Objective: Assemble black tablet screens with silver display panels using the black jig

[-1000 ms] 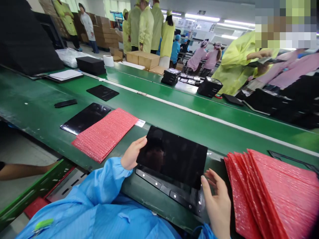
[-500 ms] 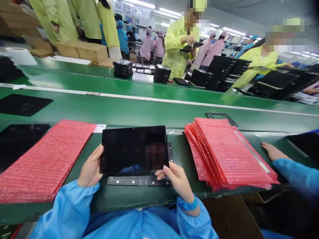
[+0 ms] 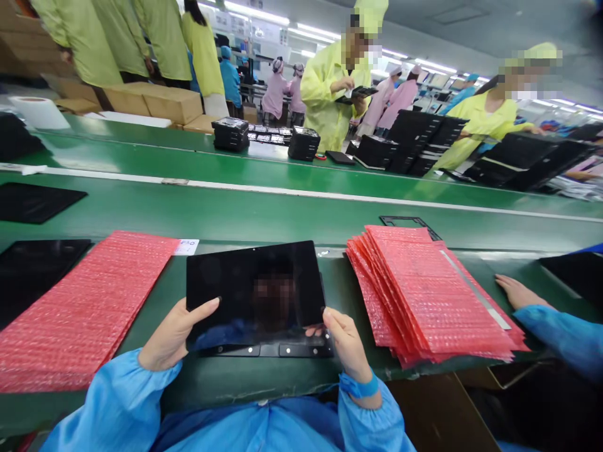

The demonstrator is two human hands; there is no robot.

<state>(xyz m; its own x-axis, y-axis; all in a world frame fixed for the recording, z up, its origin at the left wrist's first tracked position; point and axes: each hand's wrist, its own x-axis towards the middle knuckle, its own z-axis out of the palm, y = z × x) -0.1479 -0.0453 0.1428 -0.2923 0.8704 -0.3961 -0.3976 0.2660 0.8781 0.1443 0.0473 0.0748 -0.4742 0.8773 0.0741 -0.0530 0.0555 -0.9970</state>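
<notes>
Two hands of mine grip a black tablet: my left hand (image 3: 176, 336) holds its lower left corner with the fingers across the glass, and my right hand (image 3: 346, 345) pinches the lower right corner. The tablet (image 3: 254, 292) sits at 12 o'clock from my chest, right over a black plastic holder (image 3: 264, 350) with white dots, on a green conveyor belt (image 3: 301, 201). A stack of pink bubble bags (image 3: 433, 295) lies at 2 o'clock, and a flatter pile (image 3: 80, 311) lies at 10 o'clock. Just past the right stack, a co-worker's hand (image 3: 518, 292) rests on the belt at 3 o'clock. Farther off at 12 o'clock stand stacks of black tablets (image 3: 230, 134), and a person in a yellow gown (image 3: 334, 88) holds a tablet at 1 o'clock.
</notes>
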